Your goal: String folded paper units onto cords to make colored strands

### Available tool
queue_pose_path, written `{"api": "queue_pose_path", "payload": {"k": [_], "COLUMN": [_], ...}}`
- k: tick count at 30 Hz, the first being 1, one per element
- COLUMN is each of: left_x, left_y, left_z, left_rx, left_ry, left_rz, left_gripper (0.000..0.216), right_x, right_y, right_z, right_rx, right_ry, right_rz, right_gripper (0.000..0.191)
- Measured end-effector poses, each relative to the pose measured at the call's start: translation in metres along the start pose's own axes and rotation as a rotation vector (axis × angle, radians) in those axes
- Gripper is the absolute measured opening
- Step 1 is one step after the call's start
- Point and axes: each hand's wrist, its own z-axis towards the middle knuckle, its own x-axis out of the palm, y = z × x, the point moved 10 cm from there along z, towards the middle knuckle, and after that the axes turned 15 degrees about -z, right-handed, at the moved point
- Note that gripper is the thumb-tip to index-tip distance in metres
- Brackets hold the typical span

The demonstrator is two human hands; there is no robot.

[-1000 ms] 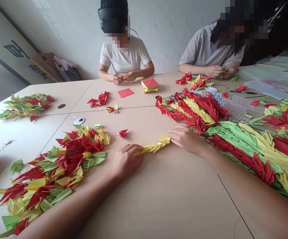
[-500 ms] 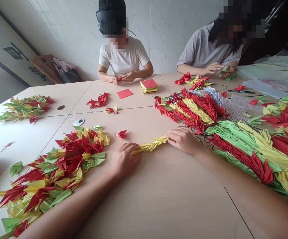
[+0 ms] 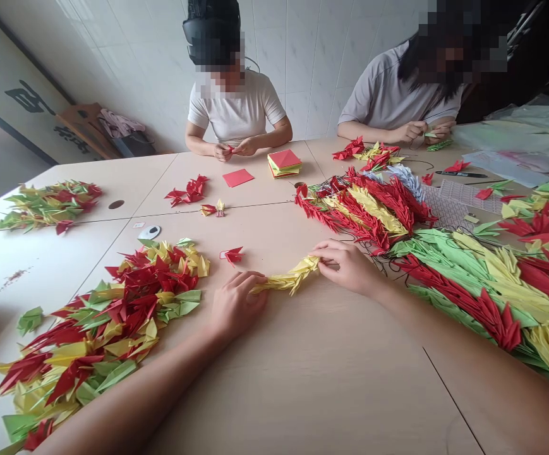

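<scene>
A short chain of yellow folded paper pieces [image 3: 287, 279] lies on the light wooden table [image 3: 312, 379] between my two hands. My left hand [image 3: 236, 303] is closed on the chain's left end, fingers curled over it. My right hand [image 3: 350, 265] pinches the right end, thumb and fingers pressed together, so the chain buckles slightly in the middle. A single red folded piece [image 3: 232, 254] lies just beyond my left hand. To the left lies a loose heap of red, yellow and green folded pieces [image 3: 108, 316].
Long chains of red, yellow and green pieces [image 3: 468, 278] cover the right side. Two people sit across, folding paper. A stack of paper squares [image 3: 283, 162], a red sheet [image 3: 237, 177] and a far-left heap [image 3: 49, 203] lie further off.
My right hand has pushed its end of the yellow chain leftwards, so the chain now bends and bunches. My left hand has stayed in place.
</scene>
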Motion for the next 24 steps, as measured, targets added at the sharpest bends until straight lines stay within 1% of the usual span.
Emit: {"api": "queue_pose_path", "payload": {"k": [3, 6, 9, 12, 15, 18, 20, 24], "left_x": [0.000, -0.001, -0.002, 0.001, 0.005, 0.007, 0.008, 0.012], "left_y": [0.000, -0.001, -0.002, -0.003, -0.007, -0.012, -0.015, -0.023], "left_z": [0.000, 0.000, 0.001, 0.001, 0.001, -0.001, -0.002, -0.005], "left_rx": [0.003, 0.004, 0.004, 0.014, 0.089, 0.161, 0.183, 0.226], "left_ry": [-0.006, -0.008, -0.007, 0.006, 0.022, 0.035, 0.046, 0.104], "left_rz": [0.002, 0.005, 0.016, 0.027, 0.012, 0.029, 0.074, 0.169], "left_gripper": [0.019, 0.018, 0.015, 0.014, 0.015, 0.016, 0.019, 0.031], "right_x": [0.004, 0.003, 0.007, 0.013, 0.019, 0.019, 0.020, 0.024], "right_y": [-0.005, -0.012, -0.016, -0.013, -0.002, 0.014, 0.021, 0.028], "right_z": [0.000, -0.001, -0.002, -0.003, -0.006, -0.010, -0.011, -0.013], "right_rx": [0.025, 0.070, 0.079, -0.006, -0.161, -0.305, -0.325, -0.276], "right_ry": [0.015, -0.026, -0.016, 0.068, 0.145, 0.137, 0.119, 0.119], "right_rz": [0.091, 0.164, 0.167, -0.026, -0.256, -0.385, -0.472, -0.595], "right_gripper": [0.028, 0.025, 0.021, 0.018, 0.013, 0.018, 0.020, 0.021]}}
